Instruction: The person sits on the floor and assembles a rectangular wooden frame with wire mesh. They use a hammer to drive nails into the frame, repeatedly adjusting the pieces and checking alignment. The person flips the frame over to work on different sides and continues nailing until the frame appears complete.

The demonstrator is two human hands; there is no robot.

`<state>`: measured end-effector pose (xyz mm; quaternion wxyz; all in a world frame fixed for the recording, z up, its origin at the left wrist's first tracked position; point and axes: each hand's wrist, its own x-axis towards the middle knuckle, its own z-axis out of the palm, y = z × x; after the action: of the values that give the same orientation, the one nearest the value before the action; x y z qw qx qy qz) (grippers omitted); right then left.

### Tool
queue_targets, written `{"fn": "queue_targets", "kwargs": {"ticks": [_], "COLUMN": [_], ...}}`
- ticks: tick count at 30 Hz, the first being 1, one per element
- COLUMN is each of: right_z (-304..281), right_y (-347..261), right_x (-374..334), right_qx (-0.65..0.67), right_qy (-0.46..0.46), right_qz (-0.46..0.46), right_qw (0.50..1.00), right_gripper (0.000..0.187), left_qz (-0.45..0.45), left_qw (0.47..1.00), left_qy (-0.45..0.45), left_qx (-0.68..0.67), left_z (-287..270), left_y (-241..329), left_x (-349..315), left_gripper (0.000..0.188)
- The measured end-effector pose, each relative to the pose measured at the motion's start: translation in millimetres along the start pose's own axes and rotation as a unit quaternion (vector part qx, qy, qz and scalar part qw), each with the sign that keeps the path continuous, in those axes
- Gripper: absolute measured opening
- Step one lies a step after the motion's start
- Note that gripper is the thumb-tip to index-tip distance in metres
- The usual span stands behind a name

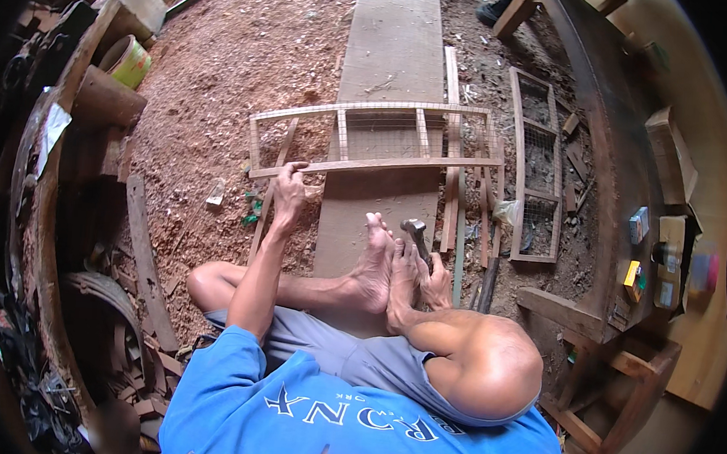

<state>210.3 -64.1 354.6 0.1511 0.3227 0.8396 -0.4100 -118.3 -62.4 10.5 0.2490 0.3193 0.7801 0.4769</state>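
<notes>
A long wooden frame (402, 164) with cross bars and wire mesh lies across a wide plank (393, 43) in front of my bare feet. My left hand (290, 195) grips the near rail close to its left end, fingers bent over the wood. Beside my right foot, my right hand (438, 283) is closed round the handle of a hammer (415, 227). The hammer's metal head points away from me, just past my toes; part of the handle is hidden by my foot and fingers.
Another meshed wooden frame (522, 171) lies at the right, near a dark workbench (594, 117) bearing small boxes (635, 280). Wooden strips (451, 182) run beside the plank. Wood shavings (213, 81) cover the ground. A green bucket (127, 62) stands left; someone's shoe (488, 15) shows far right.
</notes>
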Motion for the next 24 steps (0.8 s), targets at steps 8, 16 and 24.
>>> {"fn": "queue_targets", "kwargs": {"ticks": [8,16,24], "right_z": [11.7,14.0,98.0], "right_y": [9.8,22.6,130.3], "right_x": [0.5,-11.9,144.2], "right_qx": [-0.021,-0.045,-0.135], "right_qy": [-0.058,-0.02,0.093], "right_qz": [0.014,0.073,0.117], "right_qw": [0.998,0.996,0.98], "right_gripper": [0.043,0.047,0.032], "left_qz": [-0.118,-0.113,-0.065], "left_qw": [0.956,0.96,0.969], "left_qy": [-0.075,-0.064,-0.06], "left_qx": [-0.257,-0.248,-0.229], "left_z": [34.6,57.4,54.8], "left_y": [-13.5,-46.7,15.9], "left_x": [-34.9,-62.8,-46.5], "left_gripper": [0.031,0.027,0.034]}}
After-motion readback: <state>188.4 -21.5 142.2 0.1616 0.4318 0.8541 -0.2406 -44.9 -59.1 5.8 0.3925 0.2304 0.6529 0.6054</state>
